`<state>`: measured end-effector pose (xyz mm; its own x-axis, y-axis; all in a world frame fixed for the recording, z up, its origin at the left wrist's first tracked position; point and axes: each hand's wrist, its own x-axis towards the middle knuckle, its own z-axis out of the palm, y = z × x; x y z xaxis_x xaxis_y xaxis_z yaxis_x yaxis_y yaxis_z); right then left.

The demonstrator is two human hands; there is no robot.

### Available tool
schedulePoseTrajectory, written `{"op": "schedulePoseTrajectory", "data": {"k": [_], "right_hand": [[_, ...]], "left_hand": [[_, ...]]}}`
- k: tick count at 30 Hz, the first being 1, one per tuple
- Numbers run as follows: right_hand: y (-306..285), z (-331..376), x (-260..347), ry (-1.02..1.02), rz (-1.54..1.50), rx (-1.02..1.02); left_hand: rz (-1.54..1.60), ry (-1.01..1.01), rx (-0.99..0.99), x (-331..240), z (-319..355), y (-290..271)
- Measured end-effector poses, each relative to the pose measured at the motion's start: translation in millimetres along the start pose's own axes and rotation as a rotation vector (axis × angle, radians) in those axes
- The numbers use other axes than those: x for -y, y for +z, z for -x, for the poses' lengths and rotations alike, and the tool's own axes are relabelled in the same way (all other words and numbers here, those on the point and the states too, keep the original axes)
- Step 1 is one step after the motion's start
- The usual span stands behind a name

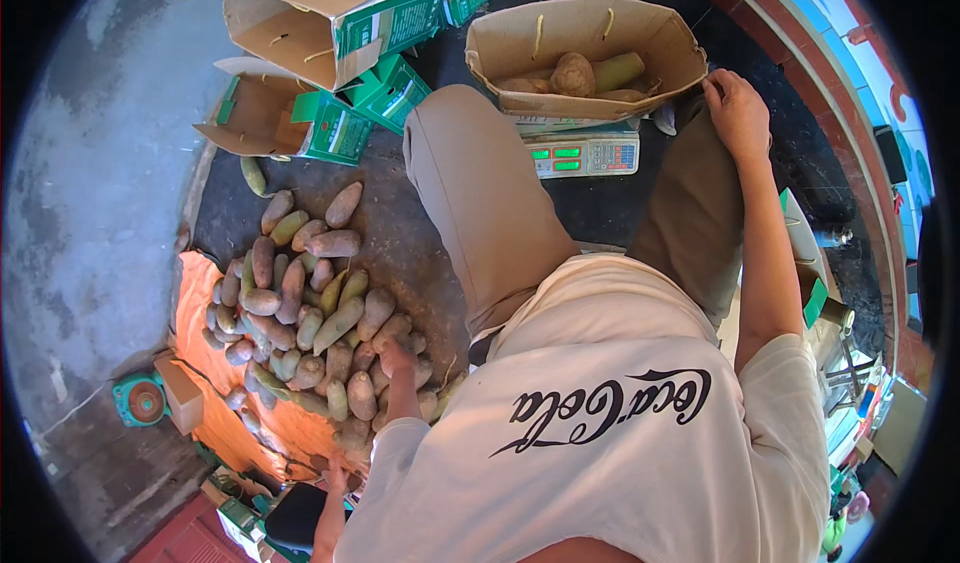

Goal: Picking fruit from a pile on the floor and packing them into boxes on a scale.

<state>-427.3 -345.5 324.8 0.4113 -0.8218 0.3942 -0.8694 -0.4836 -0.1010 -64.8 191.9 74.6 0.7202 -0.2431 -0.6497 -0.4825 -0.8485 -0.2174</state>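
**Fruit pile under the left hand, right hand at the box rim**

Fruits [310,303], oblong and brownish-green, lay heaped on an orange sheet [205,353], and the left hand [396,356] was down among them at the near edge of the heap. The forearm ran straight down from the shoulder, the fingers curled over the fruits just beneath it. Whether they had closed on one or only rested there, I could not tell; the hand was small and partly hidden by the shirt.

Over on the other side, the right arm stretched out long and nearly straight. The right hand [737,111] sat at the corner of an open cardboard box [520,38], fingers bent at its rim; it was too hard to say whether they pinched the cardboard. Inside that box, just past the fingers, lay a few more fruits [573,75]. The box stood on a scale [584,153] with green lit digits, just below the hand's reach.

Between the two hands came the bent knee [480,183], filling the middle. Beyond the left hand's heap, dark floor opened toward empty green-and-brown cartons [320,23].
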Motion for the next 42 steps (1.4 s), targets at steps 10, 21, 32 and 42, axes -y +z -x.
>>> {"op": "schedulePoseTrajectory", "data": {"k": [10,21,32,42], "right_hand": [[-0.8,2.7,-0.4,-0.032,-0.015,-0.026],[-4.9,6.7,-1.1,-0.027,-0.081,-0.104],[-4.7,10.6,-3.2,0.0,-0.101,-0.146],[-11.2,12.5,-8.9,0.028,-0.107,-0.125]], "left_hand": [[0.541,0.154,-0.542,-33.4,-23.7,-90.5],[1.268,0.5,-0.917,-135.2,46.6,-295.5],[1.483,1.087,-0.735,-272.3,127.6,-376.3],[0.667,1.22,-0.889,-379.2,106.3,-366.6]]}}
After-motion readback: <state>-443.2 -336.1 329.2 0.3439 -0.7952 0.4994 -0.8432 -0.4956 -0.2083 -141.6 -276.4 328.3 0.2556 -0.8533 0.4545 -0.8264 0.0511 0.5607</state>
